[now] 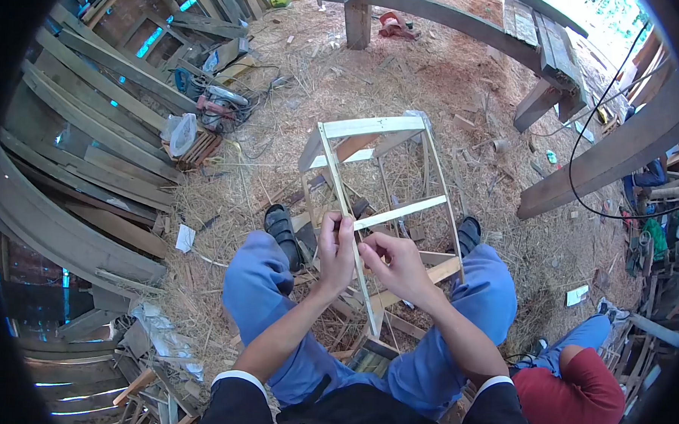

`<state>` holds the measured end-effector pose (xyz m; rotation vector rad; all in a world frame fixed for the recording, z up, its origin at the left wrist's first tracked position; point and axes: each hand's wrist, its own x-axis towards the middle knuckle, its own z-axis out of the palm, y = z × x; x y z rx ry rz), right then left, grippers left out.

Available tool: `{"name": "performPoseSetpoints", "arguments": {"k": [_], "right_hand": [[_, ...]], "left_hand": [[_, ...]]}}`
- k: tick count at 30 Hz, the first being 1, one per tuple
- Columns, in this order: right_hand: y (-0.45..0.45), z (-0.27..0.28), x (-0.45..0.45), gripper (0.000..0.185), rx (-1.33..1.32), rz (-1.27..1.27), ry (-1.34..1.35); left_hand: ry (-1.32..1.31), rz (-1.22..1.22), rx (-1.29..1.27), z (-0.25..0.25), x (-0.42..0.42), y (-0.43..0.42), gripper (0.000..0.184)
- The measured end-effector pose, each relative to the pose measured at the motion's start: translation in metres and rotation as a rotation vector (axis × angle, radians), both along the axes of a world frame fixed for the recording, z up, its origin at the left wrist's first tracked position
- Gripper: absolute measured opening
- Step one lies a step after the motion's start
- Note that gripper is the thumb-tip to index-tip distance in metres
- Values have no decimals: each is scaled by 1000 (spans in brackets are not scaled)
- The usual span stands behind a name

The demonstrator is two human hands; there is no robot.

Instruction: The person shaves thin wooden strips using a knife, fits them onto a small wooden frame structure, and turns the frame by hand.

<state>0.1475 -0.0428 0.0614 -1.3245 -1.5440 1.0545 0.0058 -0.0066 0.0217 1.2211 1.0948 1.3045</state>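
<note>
A light wooden frame of thin slats stands tilted between my knees. My left hand is closed around its left upright, where a pale crossbar meets it. Just right of that joint, my right hand has its thumb and index finger pinched together near the upright. Whatever lies between those fingertips is too small to make out. A wider board crosses the frame lower down, close to my right knee.
Power tools and a plastic bag lie at the left beside stacked planks. A wooden bench stands ahead. Another person in a red top sits at the lower right. Straw and shavings cover the ground.
</note>
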Motion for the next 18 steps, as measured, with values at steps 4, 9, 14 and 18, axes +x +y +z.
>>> {"name": "performPoseSetpoints", "arguments": {"k": [4,9,14,18], "right_hand": [[-1,-5,2,23,-83,8,45],[1,-12,2,24,-106,32,84],[3,-19,1,24,-118,18,123],[5,-3,2,22,-39,-25,-22]], "left_hand": [[-1,-9,-27,6,2,0,19],[-14,13,20,-2,3,2,15],[-29,3,10,-2,4,2,15],[-25,-6,-30,3,3,1,21]]}}
